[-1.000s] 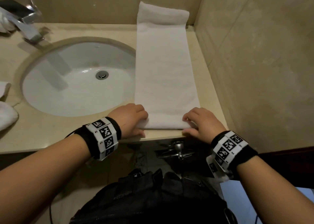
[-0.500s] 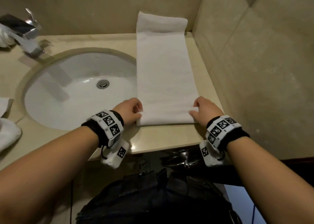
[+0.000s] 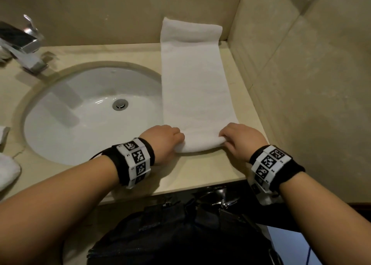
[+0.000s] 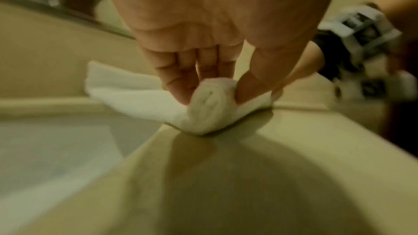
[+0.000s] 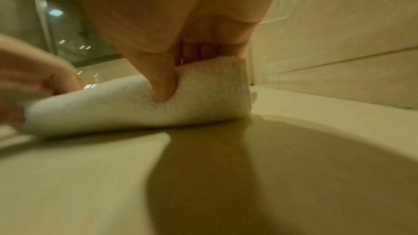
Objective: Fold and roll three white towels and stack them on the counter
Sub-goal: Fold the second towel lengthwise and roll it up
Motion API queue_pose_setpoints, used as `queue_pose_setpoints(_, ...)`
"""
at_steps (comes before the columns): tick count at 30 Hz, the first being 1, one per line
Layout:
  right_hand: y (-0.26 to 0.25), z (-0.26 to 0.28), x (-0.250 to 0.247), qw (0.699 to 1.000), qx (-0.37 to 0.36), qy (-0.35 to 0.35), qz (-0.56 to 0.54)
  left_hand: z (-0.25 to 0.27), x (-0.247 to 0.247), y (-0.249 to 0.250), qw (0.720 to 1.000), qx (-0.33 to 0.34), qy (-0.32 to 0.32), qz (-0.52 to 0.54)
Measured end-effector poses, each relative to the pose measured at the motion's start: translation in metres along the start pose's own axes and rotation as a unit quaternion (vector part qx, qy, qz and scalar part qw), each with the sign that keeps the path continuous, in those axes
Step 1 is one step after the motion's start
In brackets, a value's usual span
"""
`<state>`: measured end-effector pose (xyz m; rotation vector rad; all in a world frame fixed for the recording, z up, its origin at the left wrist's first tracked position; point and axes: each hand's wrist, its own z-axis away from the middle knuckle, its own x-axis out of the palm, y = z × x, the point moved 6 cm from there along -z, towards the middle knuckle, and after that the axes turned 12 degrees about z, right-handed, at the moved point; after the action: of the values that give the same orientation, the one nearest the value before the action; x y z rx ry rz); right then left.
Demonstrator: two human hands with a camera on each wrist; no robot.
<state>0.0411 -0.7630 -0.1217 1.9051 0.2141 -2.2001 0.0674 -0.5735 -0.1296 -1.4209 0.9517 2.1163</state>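
Observation:
A long white towel [image 3: 194, 83], folded into a narrow strip, lies on the beige counter [image 3: 200, 170] to the right of the sink, its far end running up the back wall. Its near end is wound into a small roll [image 3: 200, 144]. My left hand [image 3: 166, 140] pinches the roll's left end [image 4: 210, 103] between fingers and thumb. At the roll's right end my right hand [image 3: 239, 138] grips it, with the thumb pressed into the roll [image 5: 203, 96]. Part of another white towel [image 3: 8, 170] lies at the counter's left edge.
A white oval sink [image 3: 60, 120] with a metal drain [image 3: 120, 104] is set in the counter on the left. A chrome tap [image 3: 26, 49] stands at the back left. Tiled walls close in behind and to the right [image 3: 301, 83]. A dark bag [image 3: 180, 234] hangs below.
Both hands took hold of the towel's near edge and turned it over away from me, forming a small roll. The hands and roll have moved further onto the counter.

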Motion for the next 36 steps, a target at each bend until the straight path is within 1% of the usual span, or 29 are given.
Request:
queue_pose_setpoints(2,0.012,-0.012,-0.002,0.998,0.047,-0.035,-0.031,-0.005,-0.01,-0.015,0.99,-0.074,0.01,0.12)
queue_pose_setpoints(4,0.024,-0.026,-0.001,0.99,0.1,-0.074,-0.061,-0.009,-0.016,-0.032,0.966,-0.136,0.018,0.219)
queue_pose_setpoints(6,0.028,-0.036,0.0,0.986,0.138,-0.077,-0.051,-0.012,-0.021,-0.044,0.948,-0.175,0.036,0.262)
queue_pose_setpoints(7,0.028,-0.04,-0.001,0.987,0.146,-0.058,-0.019,-0.015,-0.023,-0.049,0.948,-0.18,0.044,0.259)
queue_pose_setpoints(9,0.024,-0.044,-0.007,0.989,0.141,0.006,0.046,-0.02,-0.024,-0.052,0.953,-0.18,0.045,0.239)
queue_pose_setpoints(10,0.02,-0.043,-0.01,0.991,0.12,0.038,0.045,-0.022,-0.023,-0.053,0.955,-0.18,0.044,0.233)
queue_pose_setpoints(11,0.015,-0.042,-0.012,0.995,0.087,0.053,0.018,-0.024,-0.024,-0.054,0.955,-0.178,0.047,0.231)
queue_pose_setpoints(12,0.01,-0.042,-0.012,0.998,0.046,0.048,-0.013,-0.027,-0.025,-0.054,0.956,-0.172,0.051,0.23)
queue_pose_setpoints(13,0.004,-0.04,-0.01,0.999,0.003,0.029,-0.02,-0.03,-0.027,-0.053,0.959,-0.162,0.056,0.225)
queue_pose_setpoints(14,0.0,-0.039,-0.007,1.0,-0.03,0.005,-0.001,-0.033,-0.028,-0.051,0.965,-0.146,0.059,0.211)
queue_pose_setpoints(15,-0.003,-0.039,-0.004,0.998,-0.052,-0.007,0.022,-0.036,-0.03,-0.047,0.972,-0.122,0.064,0.19)
queue_pose_setpoints(16,-0.004,-0.04,-0.003,0.998,-0.057,-0.004,0.034,-0.038,-0.031,-0.042,0.979,-0.09,0.069,0.169)
queue_pose_setpoints(18,-0.001,-0.047,-0.006,0.999,-0.041,0.007,0.018,-0.039,-0.032,-0.031,0.988,-0.028,0.073,0.134)
queue_pose_setpoints(19,0.001,-0.052,-0.008,1.0,-0.03,0.005,0.006,-0.039,-0.03,-0.029,0.992,-0.015,0.063,0.111)
queue_pose_setpoints(21,0.005,-0.063,-0.008,0.999,-0.021,-0.027,-0.002,-0.039,-0.025,-0.026,0.998,-0.009,0.043,0.049)
queue_pose_setpoints(22,0.009,-0.07,-0.008,0.998,-0.015,-0.055,-0.009,-0.042,-0.024,-0.025,0.999,-0.005,0.046,0.027)
queue_pose_setpoints(23,0.014,-0.076,-0.007,0.996,-0.002,-0.086,-0.025,-0.044,-0.026,-0.027,0.998,-0.005,0.053,0.026)
queue_pose_setpoints(25,0.021,-0.088,-0.008,0.988,0.035,-0.129,-0.072,-0.052,-0.033,-0.036,0.994,-0.03,0.056,0.093)
queue_pose_setpoints(26,0.023,-0.092,-0.011,0.988,0.049,-0.124,-0.084,-0.055,-0.035,-0.043,0.989,-0.051,0.039,0.135)
queue_pose_setpoints(27,0.024,-0.096,-0.015,0.99,0.056,-0.096,-0.085,-0.06,-0.037,-0.051,0.982,-0.069,0.016,0.176)
queue_pose_setpoints(28,0.022,-0.096,-0.02,0.995,0.05,-0.055,-0.074,-0.063,-0.038,-0.056,0.974,-0.082,-0.004,0.213)
queue_pose_setpoints(29,0.018,-0.096,-0.023,0.998,0.028,-0.02,-0.049,-0.066,-0.039,-0.062,0.964,-0.096,-0.021,0.245)
queue_pose_setpoints(30,0.012,-0.094,-0.023,1.0,-0.002,-0.003,-0.02,-0.069,-0.039,-0.067,0.955,-0.111,-0.035,0.271)
queue_pose_setpoints(31,0.006,-0.092,-0.02,1.0,-0.027,-0.003,0.009,-0.071,-0.039,-0.07,0.948,-0.124,-0.049,0.29)
queue_pose_setpoints(32,0.003,-0.094,-0.016,0.999,-0.038,-0.015,0.035,-0.075,-0.038,-0.074,0.944,-0.132,-0.059,0.296)
queue_pose_setpoints(33,0.003,-0.097,-0.012,0.998,-0.033,-0.028,0.051,-0.077,-0.037,-0.075,0.947,-0.131,-0.062,0.285)
queue_pose_setpoints(34,0.004,-0.103,-0.01,0.998,-0.021,-0.038,0.055,-0.08,-0.039,-0.075,0.959,-0.118,-0.05,0.252)
queue_pose_setpoints(36,0.009,-0.117,-0.009,0.997,0.012,-0.068,0.02,-0.081,-0.048,-0.07,0.99,-0.069,0.02,0.125)
